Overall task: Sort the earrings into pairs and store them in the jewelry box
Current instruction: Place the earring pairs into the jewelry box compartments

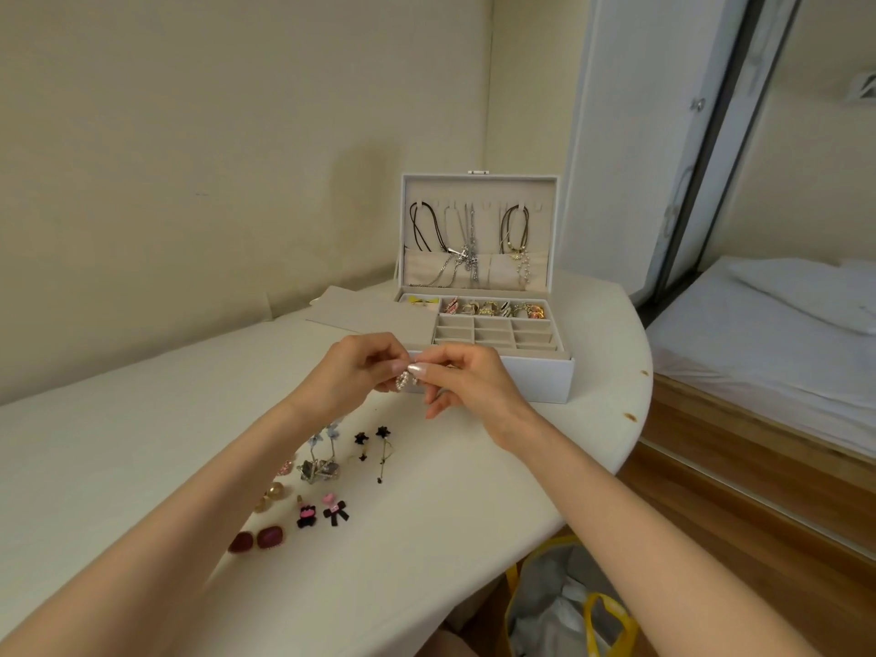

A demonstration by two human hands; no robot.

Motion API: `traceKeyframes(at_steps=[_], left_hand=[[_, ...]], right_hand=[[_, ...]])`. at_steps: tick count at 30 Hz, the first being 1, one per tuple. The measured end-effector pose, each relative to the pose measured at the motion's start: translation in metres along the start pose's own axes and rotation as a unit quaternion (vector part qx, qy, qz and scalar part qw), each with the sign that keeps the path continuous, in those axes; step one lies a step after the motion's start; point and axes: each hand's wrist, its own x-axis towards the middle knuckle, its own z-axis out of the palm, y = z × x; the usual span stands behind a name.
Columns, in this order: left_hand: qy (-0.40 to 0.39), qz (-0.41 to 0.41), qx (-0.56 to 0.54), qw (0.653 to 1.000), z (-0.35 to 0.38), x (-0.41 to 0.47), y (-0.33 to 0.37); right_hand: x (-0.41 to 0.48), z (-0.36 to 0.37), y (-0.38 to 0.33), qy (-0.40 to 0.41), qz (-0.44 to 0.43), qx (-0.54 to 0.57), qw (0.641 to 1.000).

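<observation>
While both the left hand [360,367] and right hand [467,381] pinch pearl hoop earrings [406,380] just before the open jewelry box [493,372], matching them deserves care before choosing one empty compartment [493,335].

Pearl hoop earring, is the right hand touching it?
Touching. The head view shows the right hand pinching the pearl hoop earring between thumb and forefinger, opposite the left hand.
</observation>
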Motion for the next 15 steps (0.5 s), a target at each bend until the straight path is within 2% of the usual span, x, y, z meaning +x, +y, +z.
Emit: traceKeyframes(at_steps=[8,12,15], left_hand=[[0.015,0.011,0.023,1.000,0.004,0.009,0.012],[0.028,0.008,0.091,0.995,0.002,0.035,0.021],[0.034,-0.009,0.074,0.997,0.004,0.060,0.023]], right_hand=[[0.011,-0.016,-0.012,0.064,-0.001,-0.044,0.997],[0.028,-0.034,-0.025,0.078,0.011,-0.054,0.995],[0.042,-0.047,-0.030,0.101,0.026,-0.068,0.992]])
